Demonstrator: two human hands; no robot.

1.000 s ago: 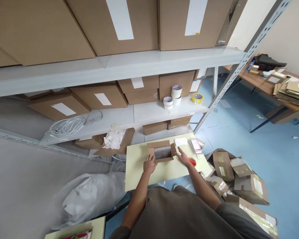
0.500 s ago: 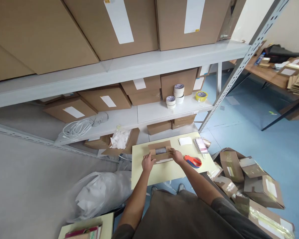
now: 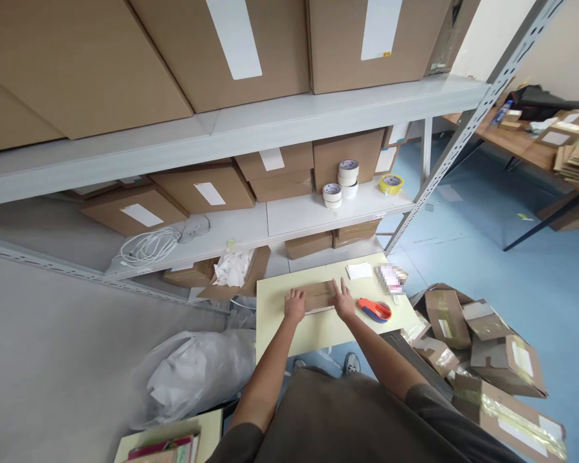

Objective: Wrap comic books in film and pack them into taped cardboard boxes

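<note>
A small cardboard box [image 3: 320, 296] lies on the pale yellow table [image 3: 280, 334], its top flaps folded down so the contents are hidden. My left hand [image 3: 295, 305] is at the box's left end, fingers curled over the top. At the right end is my right hand [image 3: 343, 302], its fingers stretched out and spread against the box. An orange and blue tape dispenser [image 3: 374, 310] rests on the table to the right of that hand. Behind it are white paper slips [image 3: 359, 271] and a blurred packet [image 3: 392, 278].
Metal shelving [image 3: 251, 138] with large cartons overhangs the table's far side. Tape rolls [image 3: 348, 170] and a coiled white cable [image 3: 149, 247] sit on its middle shelf. Used boxes [image 3: 492, 360] pile up on the floor at right; a stuffed plastic bag [image 3: 197, 370] stands at left.
The box's flaps stood open with a grey item showing inside; now they are down over it. My left hand has moved onto the top, and my right fingers have spread.
</note>
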